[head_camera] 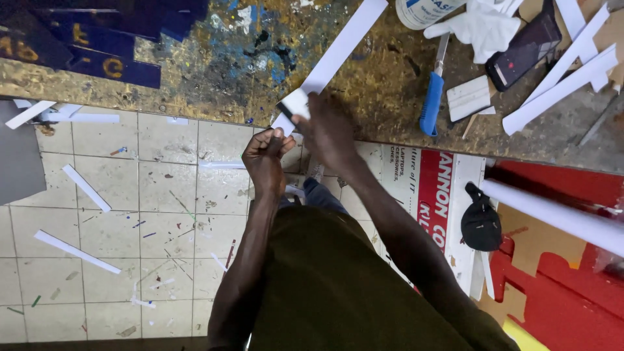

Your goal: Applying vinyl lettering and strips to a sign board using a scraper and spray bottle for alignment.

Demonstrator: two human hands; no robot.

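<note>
While the left hand point(263, 156) curls nearly closed, thumb and fingers pinching the near end of a long white strip point(338, 52), the right hand point(328, 127) lies over the same end with its fingers folded down on it, just beside the left. A small dark patch shows on the strip between the two hands. Flat, smooth and straight-edged, the strip runs away from the hands across the workbench point(214, 71), whose rough top is crusted with blue, yellow and white paint. Right of the strip lie a blue-handled utility knife point(431, 97), a pale ribbed block point(469, 97), a dark phone point(524, 49) and more white strips point(562, 84). Left of it sit dark blue pieces with yellow lettering point(97, 39). Below the bench edge, paper offcuts point(78, 252) litter the grimy floor tiles point(130, 214).
</note>
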